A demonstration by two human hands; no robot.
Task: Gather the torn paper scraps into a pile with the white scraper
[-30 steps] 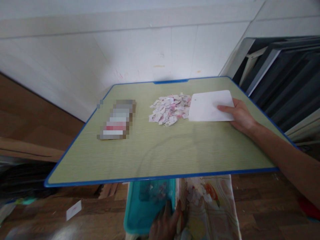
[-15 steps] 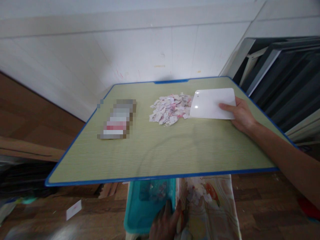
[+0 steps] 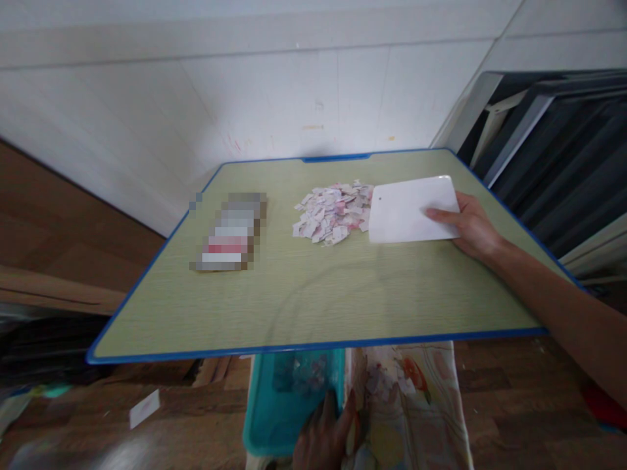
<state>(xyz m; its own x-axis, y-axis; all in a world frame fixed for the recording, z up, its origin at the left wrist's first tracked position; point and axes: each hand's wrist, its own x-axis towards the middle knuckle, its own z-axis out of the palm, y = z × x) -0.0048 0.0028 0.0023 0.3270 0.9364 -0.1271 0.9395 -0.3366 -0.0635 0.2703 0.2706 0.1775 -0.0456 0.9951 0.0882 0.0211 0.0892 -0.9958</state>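
My right hand (image 3: 473,225) grips the edge of a flat white plastic scraper (image 3: 406,212), thumb on top. There is a small hole near one of the scraper's corners. Its left edge meets the right side of a heap of torn paper scraps (image 3: 330,215), pale with some pink pieces, on a green table (image 3: 313,294) with a blue rim. Below the table's front edge, my left hand (image 3: 321,437) is closed over the right rim of a teal tray (image 3: 272,418), fingers inside and thumb outside. Small scraps lie at the tray's far end.
A pixelated, flat oblong item (image 3: 228,232) lies on the table's left part. A patterned cloth (image 3: 426,418) with paper bits on it is beside the tray. Dark panels (image 3: 563,137) lean at right; brown board (image 3: 63,228) stands at left. A paper piece (image 3: 145,409) lies on the floor.
The scraper has shifted slightly left and toward me, and its face has tilted. My left hand and the tray look unchanged.
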